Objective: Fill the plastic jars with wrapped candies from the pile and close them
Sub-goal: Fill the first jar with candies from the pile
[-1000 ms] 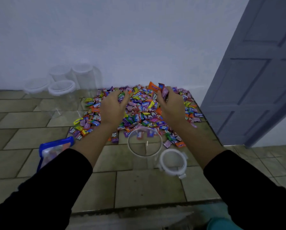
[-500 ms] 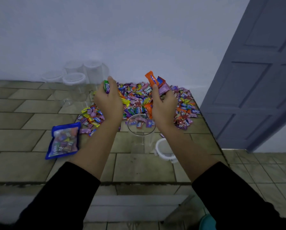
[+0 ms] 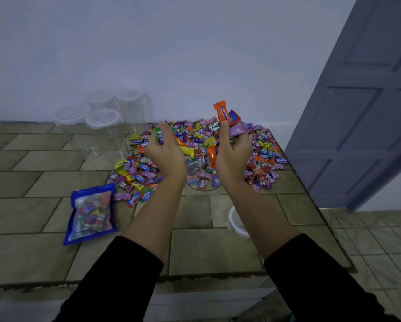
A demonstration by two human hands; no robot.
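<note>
The lid lies on the tiles, with the open jar just past it holding a few candies. Left hand and right hand each clutch a fistful above it, candy pile right behind, empty jars by the wall.

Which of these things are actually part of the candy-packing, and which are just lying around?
In use: candy pile; open jar; white lid; spare jars by the wall; left hand and right hand, both gripping candies.
Lying about: blue candy bag; grey door.
</note>
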